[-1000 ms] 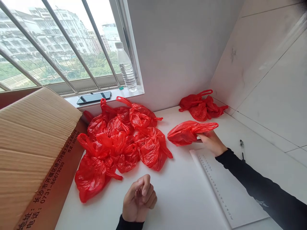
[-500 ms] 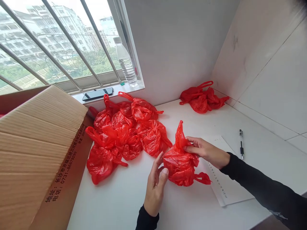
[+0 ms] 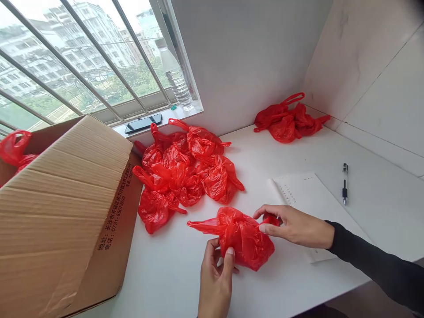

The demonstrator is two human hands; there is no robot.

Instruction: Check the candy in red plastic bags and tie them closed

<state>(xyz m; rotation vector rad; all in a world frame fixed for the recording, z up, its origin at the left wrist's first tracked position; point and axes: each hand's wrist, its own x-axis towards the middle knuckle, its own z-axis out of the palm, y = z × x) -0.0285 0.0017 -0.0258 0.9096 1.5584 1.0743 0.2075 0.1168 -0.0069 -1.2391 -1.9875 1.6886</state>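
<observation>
A crumpled red plastic bag [image 3: 241, 234] lies on the white table [image 3: 172, 274] in front of me. My left hand [image 3: 215, 282] pinches its near left side between thumb and fingers. My right hand [image 3: 291, 225] grips the bag's right end, fingers closed on a handle loop. One free handle sticks out to the left.
A heap of several tied red bags [image 3: 182, 172] lies behind, and a smaller pile [image 3: 288, 121] sits in the far corner. A large cardboard box [image 3: 62, 212] stands on the left with a red bag [image 3: 13, 148] inside. A paper sheet [image 3: 308, 194] and pen [image 3: 344, 187] lie right. Phone [image 3: 143, 123] and water bottle [image 3: 174, 73] rest on the sill.
My right hand carried the bag from the far right toward me and laid it on the table. My left hand opened from a fist and took hold of it.
</observation>
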